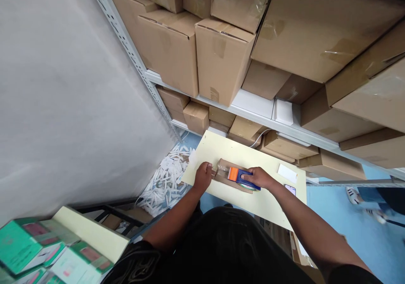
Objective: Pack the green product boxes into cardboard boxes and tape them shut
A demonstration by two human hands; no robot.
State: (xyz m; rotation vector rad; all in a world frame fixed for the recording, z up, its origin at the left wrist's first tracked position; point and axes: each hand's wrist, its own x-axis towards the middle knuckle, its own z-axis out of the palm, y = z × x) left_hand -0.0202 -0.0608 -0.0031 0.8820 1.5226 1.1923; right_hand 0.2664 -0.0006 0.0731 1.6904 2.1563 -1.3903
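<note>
A small cardboard box [242, 188] lies slantwise on the pale yellow tabletop [218, 145]. My right hand [259, 178] grips a blue and orange tape dispenser [237, 175], with part of a tape roll showing underneath. The dispenser's orange front rests on or just above the box; the exact contact cannot be told. Shiny clear tape [223, 170] covers the box left of the dispenser. At the left end of the box, my left hand [204, 177] is closed, its fingers against the cardboard end. Its fingertips are partly hidden.
Shelves [253, 105] stacked with cardboard boxes [221, 60] rise behind the table. A phone [290, 189] and white paper [287, 172] lie at the table's right. White strips [164, 187] cover the floor at left. Green boxes [28, 242] stand lower left. Another person's shoes [352, 195] show at right.
</note>
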